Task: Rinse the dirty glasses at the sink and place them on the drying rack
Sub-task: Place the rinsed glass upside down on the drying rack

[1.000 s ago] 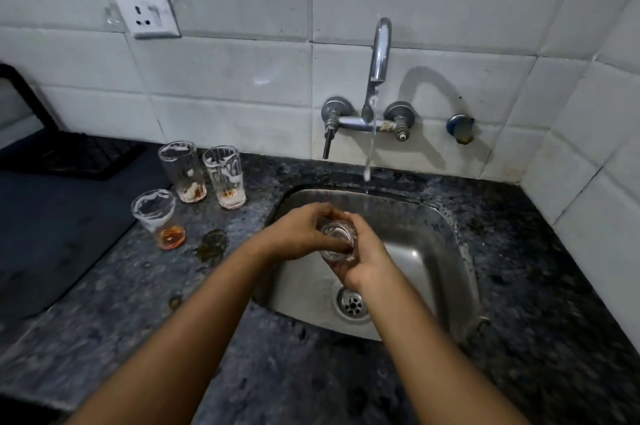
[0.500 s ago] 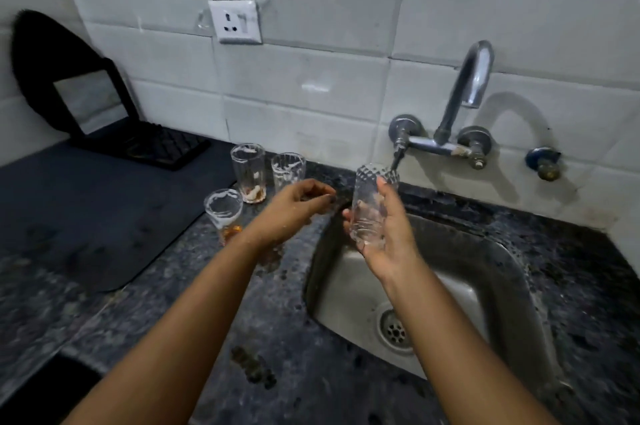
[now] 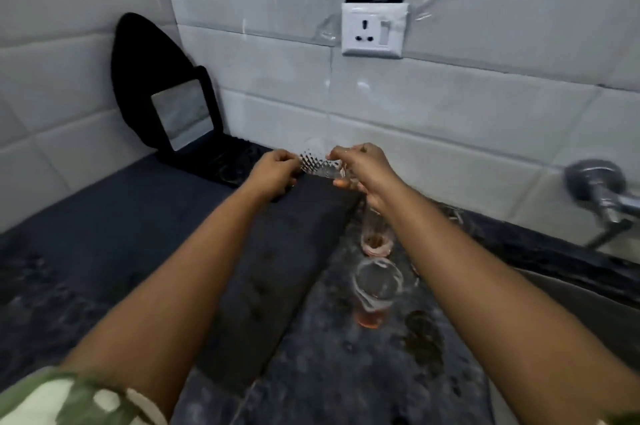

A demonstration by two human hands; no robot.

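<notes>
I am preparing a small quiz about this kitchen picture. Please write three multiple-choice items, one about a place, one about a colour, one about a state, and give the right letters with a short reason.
1. Where is the rinsed glass?
A. inside the sink
B. in the air over the dark mat, between both hands
C. standing beside the socket

2. What colour is the liquid left in the nearest dirty glass?
A. green
B. blue
C. reddish orange

3. How does the rinsed glass lie?
A. upright on the counter
B. roughly on its side, held at both ends
C. broken in pieces

Answers: 1 B, the left hand and right hand hold it above the mat. 2 C, an orange-red pool shows at its bottom. 3 B, its patterned wall runs sideways between the hands.
</notes>
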